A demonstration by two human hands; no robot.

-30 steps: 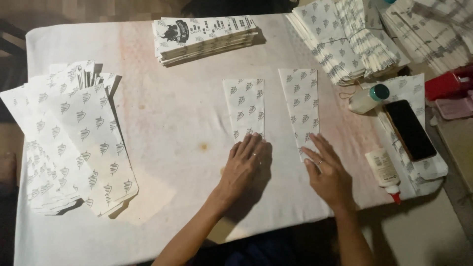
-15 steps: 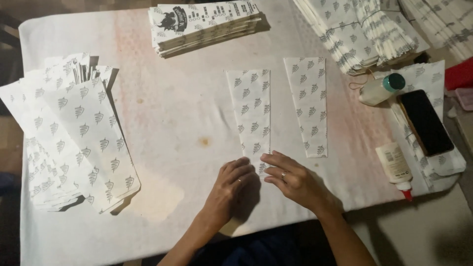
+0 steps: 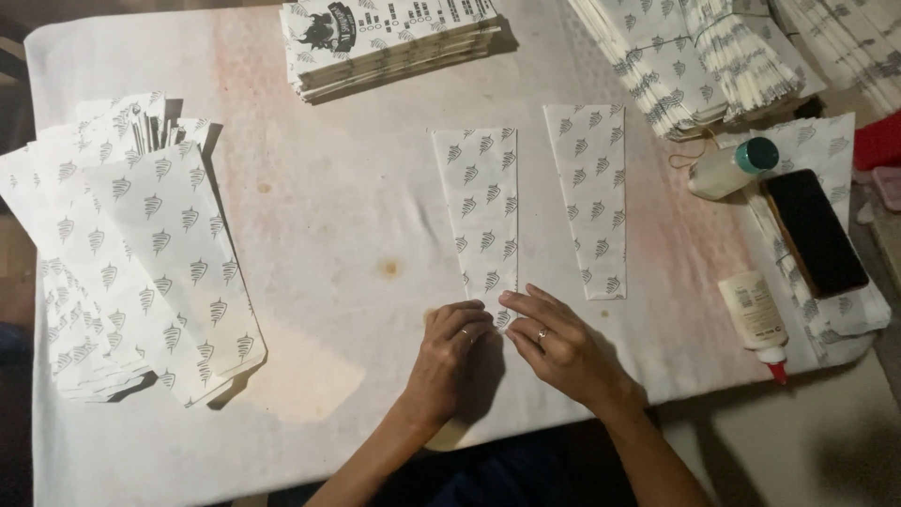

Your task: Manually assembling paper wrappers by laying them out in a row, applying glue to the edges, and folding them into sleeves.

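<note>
Two narrow white paper pieces with a grey printed pattern lie side by side on the white table cover (image 3: 338, 216). My left hand (image 3: 450, 352) and my right hand (image 3: 558, 343) meet at the near end of the left paper piece (image 3: 479, 211). The left fingers curl over that end, and the right fingertips press on it beside them. The bottom edge of this piece is hidden under my fingers. The right paper piece (image 3: 591, 197) lies flat and untouched, a little to the right of my right hand.
A fanned pile of patterned paper bags (image 3: 131, 272) fills the left side. A stack of printed bags (image 3: 385, 38) sits at the far edge, with more stacks (image 3: 694, 56) at the far right. A glue bottle (image 3: 755, 319), a teal-capped bottle (image 3: 732, 167) and a phone (image 3: 815, 233) lie right.
My right hand has moved left, off the right paper piece, and joined my left hand at the near end of the left piece. The view has shifted slightly.
</note>
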